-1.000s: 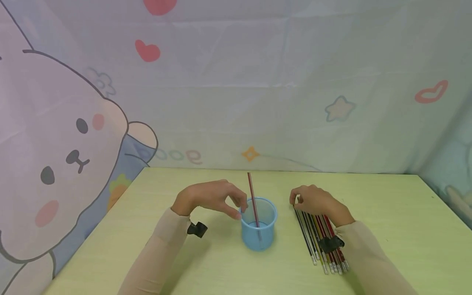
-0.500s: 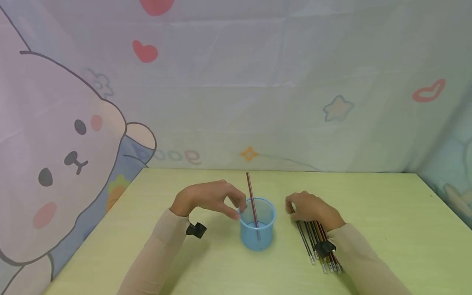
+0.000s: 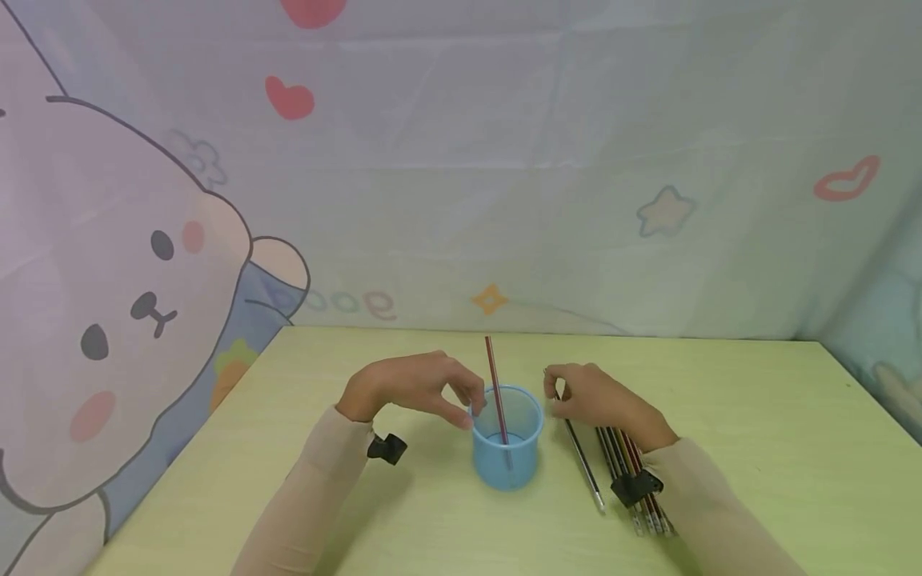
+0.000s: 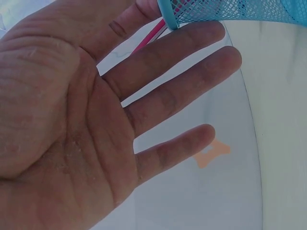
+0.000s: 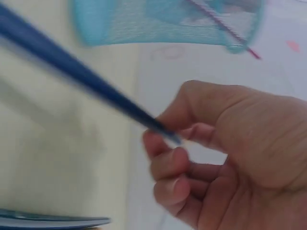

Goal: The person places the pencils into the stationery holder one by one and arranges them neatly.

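A light blue mesh pencil cup stands upright on the table. My left hand pinches its left rim between thumb and index finger; the other fingers stretch out straight in the left wrist view. One red pencil leans inside the cup, its upper end above the rim. To the cup's right, my right hand pinches a dark blue pencil near its far end. This pencil slants toward me, with its silvery eraser end low over the table; whether that end touches cannot be told.
Several dark, yellow and red pencils lie side by side beneath my right wrist, partly hidden by it. Pale yellow tabletop surrounds everything. A printed cloth backdrop hangs behind the far table edge.
My right hand has lifted the dark blue pencil away from the row and moved left with it, toward the cup. The left hand and the cup have stayed in place.
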Demonstrator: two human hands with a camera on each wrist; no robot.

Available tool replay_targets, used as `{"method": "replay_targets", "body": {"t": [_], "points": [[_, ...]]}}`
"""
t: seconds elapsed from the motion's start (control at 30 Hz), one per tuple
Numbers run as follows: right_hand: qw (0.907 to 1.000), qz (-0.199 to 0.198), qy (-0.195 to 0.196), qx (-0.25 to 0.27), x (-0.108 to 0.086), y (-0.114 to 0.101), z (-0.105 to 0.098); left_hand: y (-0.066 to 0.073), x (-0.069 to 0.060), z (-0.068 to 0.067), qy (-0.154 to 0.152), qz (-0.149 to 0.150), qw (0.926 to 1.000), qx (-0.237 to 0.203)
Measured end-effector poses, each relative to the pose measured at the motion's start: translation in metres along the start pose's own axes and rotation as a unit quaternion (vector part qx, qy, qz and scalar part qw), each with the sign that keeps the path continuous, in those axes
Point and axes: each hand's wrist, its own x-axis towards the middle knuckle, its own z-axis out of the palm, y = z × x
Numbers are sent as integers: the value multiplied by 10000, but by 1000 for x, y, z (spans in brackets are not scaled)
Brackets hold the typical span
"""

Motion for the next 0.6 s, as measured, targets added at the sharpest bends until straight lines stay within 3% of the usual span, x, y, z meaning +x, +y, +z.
{"method": "replay_targets", "body": {"t": [0.17, 0.37, 0.6], "points": [[9967, -104, 661, 454, -4, -17, -19, 2, 0, -1, 5, -15, 10000, 25], [9865, -483, 1450, 586, -13, -39, -37, 3, -1, -1, 8, -114, 9999, 57], [9738, -677, 2014, 815, -20, -51, -45, 3, -3, -1, -3, -142, 9999, 29]]}}
